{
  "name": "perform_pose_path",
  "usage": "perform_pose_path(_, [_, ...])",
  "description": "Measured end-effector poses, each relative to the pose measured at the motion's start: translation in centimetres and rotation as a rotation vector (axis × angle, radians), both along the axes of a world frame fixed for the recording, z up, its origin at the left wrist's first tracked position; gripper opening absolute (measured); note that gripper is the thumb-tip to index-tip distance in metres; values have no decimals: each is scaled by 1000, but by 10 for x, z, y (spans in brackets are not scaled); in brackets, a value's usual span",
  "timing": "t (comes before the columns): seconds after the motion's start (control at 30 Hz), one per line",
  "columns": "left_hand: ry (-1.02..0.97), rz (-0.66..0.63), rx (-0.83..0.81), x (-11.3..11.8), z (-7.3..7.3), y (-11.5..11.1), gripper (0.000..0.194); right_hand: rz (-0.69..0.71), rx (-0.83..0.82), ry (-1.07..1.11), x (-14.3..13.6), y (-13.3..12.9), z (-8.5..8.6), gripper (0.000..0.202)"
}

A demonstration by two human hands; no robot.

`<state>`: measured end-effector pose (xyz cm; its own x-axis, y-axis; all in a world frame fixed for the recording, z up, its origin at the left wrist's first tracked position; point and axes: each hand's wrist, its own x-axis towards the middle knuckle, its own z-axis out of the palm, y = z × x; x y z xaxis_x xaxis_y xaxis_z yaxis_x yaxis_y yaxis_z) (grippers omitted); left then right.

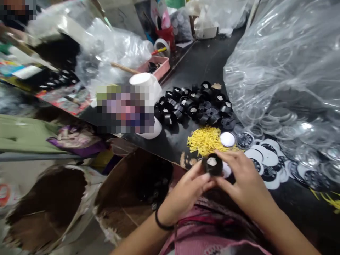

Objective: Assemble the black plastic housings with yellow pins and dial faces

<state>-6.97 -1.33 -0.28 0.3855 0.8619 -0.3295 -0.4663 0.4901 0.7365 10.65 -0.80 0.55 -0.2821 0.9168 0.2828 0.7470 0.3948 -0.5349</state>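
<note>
Both of my hands are close together at the table's near edge, around a small black round case [214, 164] with a whitish patch on its face. My left hand [187, 187], with a black band at the wrist, grips it from the left with thumb and fingers. On the other side, my right hand [240, 173] has its fingertips and thumb against the case. Part of a white round piece [226, 170] shows between the right fingers; whether it is held I cannot tell. Just beyond lies a heap of thin yellow pieces [203, 140], beside a white-topped disc [227, 139].
Several black round cases [192, 102] are heaped farther back. White and black printed dials [268, 159] and clear round covers [281, 122] spread to the right, below a large clear plastic bag [287, 63]. Open brown-lined containers [114, 198] stand left, below table height. A pink tray [160, 69] sits behind.
</note>
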Motion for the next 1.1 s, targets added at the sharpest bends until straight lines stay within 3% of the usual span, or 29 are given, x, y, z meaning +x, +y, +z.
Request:
perform_pose_path(0.07, [-97, 7, -163, 0, -2, -17, 33, 84, 9, -88, 1, -9, 3, 45])
perform_pose_path(0.17, [-101, -41, -267, -7, -9, -25, 35, 150, -47, -135, 9, -21, 6, 45])
perform_pose_path(0.23, [-75, -31, -264, -10, -10, -24, 37, 78, -24, -203, 17, -24, 3, 44])
perform_pose_path(0.33, [-35, 102, -210, -8, -6, -18, 37, -17, 51, -367, 20, -24, -5, 40])
perform_pose_path(0.47, [-29, 218, -195, -2, -4, -11, 35, 6, 127, -416, 12, -29, -16, 30])
perform_pose_path(0.6, [-99, 246, -236, 0, -5, -12, 35, 34, 151, -282, 13, -31, -18, 19])
perform_pose_path(0.7, [-172, 207, -256, 5, -4, -12, 39, -55, 76, -64, 18, -22, -12, 17])
perform_pose_path(0.8, [-165, 174, -279, 13, -1, -7, 40, -217, -186, 272, 22, -10, -4, 19])
perform_pose_path(0.87, [-115, 234, -264, 19, 0, -3, 39, -300, -367, 439, 24, -5, 1, 24])
perform_pose_path(0.97, [-95, 253, -218, 27, 1, -1, 33, -370, -396, 483, 22, -3, 9, 28])
perform_pose_path(1.1, [-87, 151, -155, 39, 2, -6, 29, -306, -340, 434, 12, -4, 20, 19])
